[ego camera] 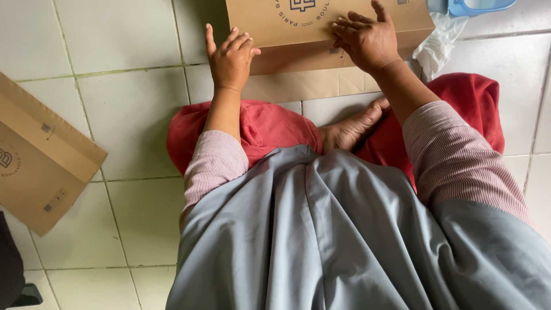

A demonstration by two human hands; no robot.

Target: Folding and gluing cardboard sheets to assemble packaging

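A flat brown cardboard box [298, 57] lies on the white tiled floor in front of me, its top flap folded over. My left hand [229, 57] presses on the box's left edge with fingers together and pointing away. My right hand [367, 37] lies flat on the folded flap at the right, fingers spread. Neither hand grips anything. I sit on the floor in red trousers [264, 126] and a grey garment, and a bare foot [353, 126] shows between my knees.
A second flattened cardboard box [40, 155] lies on the floor at the left. A crumpled white plastic bag [436, 46] and a blue plastic container [476, 6] sit at the top right. A dark object [11, 270] is at the lower left corner.
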